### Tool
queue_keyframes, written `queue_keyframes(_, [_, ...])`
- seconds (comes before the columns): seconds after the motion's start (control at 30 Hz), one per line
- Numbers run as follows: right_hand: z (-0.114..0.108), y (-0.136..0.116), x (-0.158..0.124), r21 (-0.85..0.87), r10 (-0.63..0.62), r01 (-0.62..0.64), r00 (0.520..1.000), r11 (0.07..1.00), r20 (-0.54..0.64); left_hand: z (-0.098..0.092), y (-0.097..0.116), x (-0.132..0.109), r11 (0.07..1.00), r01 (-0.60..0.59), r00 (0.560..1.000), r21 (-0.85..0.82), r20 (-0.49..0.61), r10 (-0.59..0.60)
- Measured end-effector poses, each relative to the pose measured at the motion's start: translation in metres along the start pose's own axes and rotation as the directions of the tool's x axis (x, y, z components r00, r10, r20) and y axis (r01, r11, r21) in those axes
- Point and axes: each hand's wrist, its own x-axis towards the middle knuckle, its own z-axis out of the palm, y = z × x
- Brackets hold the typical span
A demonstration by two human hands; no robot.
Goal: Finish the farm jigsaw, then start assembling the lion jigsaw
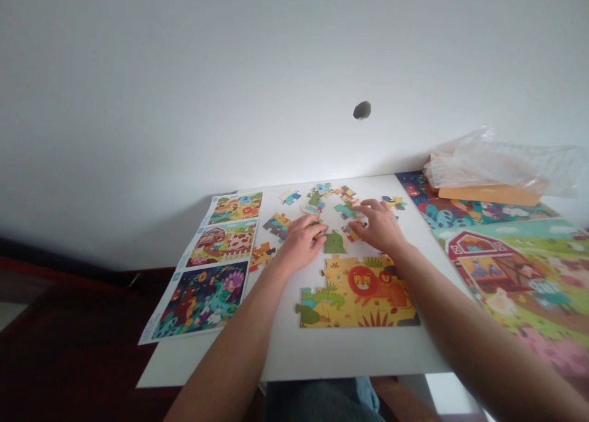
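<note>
My left hand (301, 243) rests on the white table, its fingertips curled over a small jigsaw piece (317, 230) that they mostly hide. My right hand (375, 226) lies just to the right, fingers spread, touching or nearly touching a cluster of loose pieces (352, 230). A green jigsaw piece (334, 243) sits between my hands. Below them lies a partly assembled jungle puzzle (356, 293) showing a red-maned lion on yellow. More loose pieces (317, 195) are scattered toward the far table edge.
A printed sheet with three puzzle pictures (205, 265) lies along the table's left side. An assembled farm puzzle with a red barn (515, 275) fills the right. A plastic bag (488, 164) lies on an orange box (490, 194) at the far right, against the white wall.
</note>
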Motion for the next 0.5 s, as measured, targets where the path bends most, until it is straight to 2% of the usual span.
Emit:
queue_keyframes(0.1, [0.005,-0.003,-0.001,-0.028,-0.074,0.076,0.994,0.997,0.083,-0.001,-0.005,-0.001,0.991,0.105,0.994,0.078,-0.024,-0.104])
queue_keyframes(0.2, [0.01,-0.003,-0.003,-0.004,-0.091,0.093,0.987,0.996,0.136,0.0,-0.011,-0.003,0.974,0.195,0.981,0.117,-0.001,-0.196])
queue_keyframes(0.37, [0.01,-0.003,-0.001,0.071,-0.04,0.035,0.997,0.997,0.061,0.002,-0.013,-0.003,0.972,0.203,0.979,0.117,-0.009,-0.203])
queue_keyframes(0.5, [0.007,-0.007,0.023,0.046,0.118,-0.116,0.992,0.992,-0.039,0.003,-0.012,-0.002,0.973,0.199,0.98,0.12,-0.024,-0.198])
